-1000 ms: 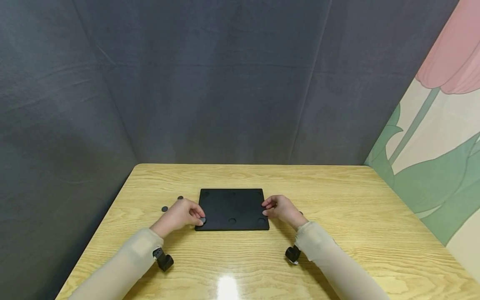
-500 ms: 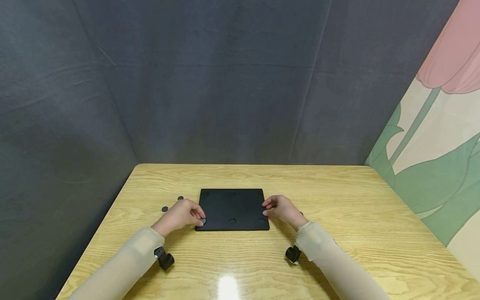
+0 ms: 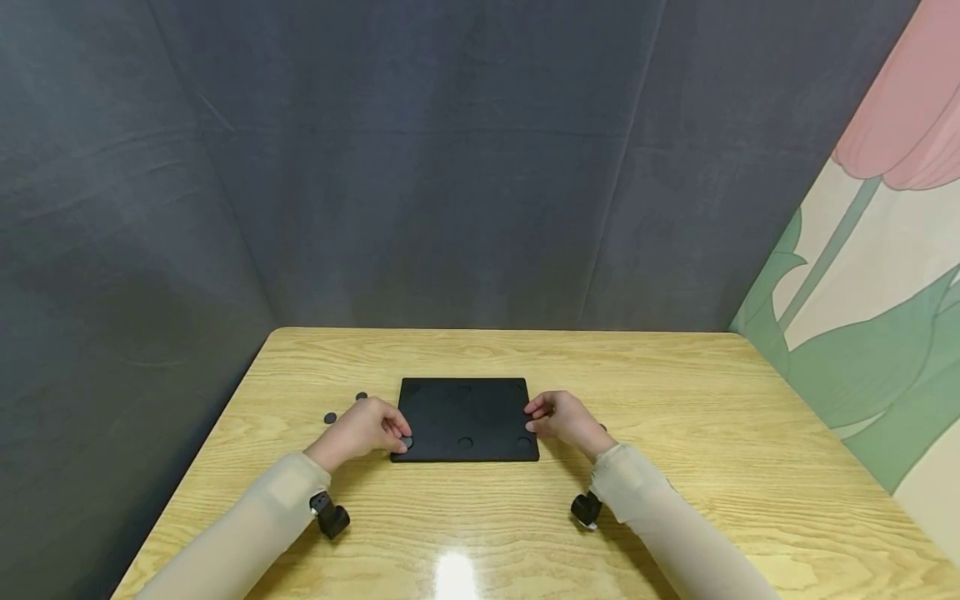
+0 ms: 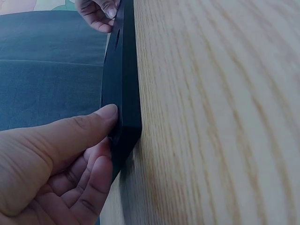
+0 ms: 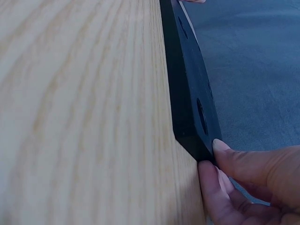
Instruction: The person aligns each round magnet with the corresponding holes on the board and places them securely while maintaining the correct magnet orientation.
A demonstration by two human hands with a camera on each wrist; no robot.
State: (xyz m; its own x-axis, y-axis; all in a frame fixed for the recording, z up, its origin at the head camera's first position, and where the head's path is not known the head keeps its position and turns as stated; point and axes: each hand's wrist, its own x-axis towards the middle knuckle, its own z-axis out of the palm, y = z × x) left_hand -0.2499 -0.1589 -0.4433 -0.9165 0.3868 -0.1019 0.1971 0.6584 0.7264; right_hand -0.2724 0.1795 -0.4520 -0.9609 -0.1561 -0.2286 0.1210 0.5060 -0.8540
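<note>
A flat black rectangular board (image 3: 465, 408) with shallow round recesses lies on the table. At its near left corner, my left hand (image 3: 366, 429) holds a small dark grey disc (image 3: 407, 442) with thumb and fingertips, at the spot of the corner recess. The left wrist view shows the thumb on the board's top by that corner; the disc itself is hidden there. My right hand (image 3: 564, 418) grips the board's right edge, thumb on the top (image 5: 225, 152) and a finger against the side. An open recess (image 5: 202, 116) shows beside that thumb.
Two more dark discs (image 3: 330, 417) lie on the wooden table (image 3: 675, 400) left of the board, one partly behind the left hand. A small dark thing (image 3: 603, 427) shows behind the right wrist. Dark grey cloth (image 3: 450, 167) stands behind and left of the table.
Almost nothing differs. The left forearm has shifted very slightly to the right, while both hands stay at the same places on the board.
</note>
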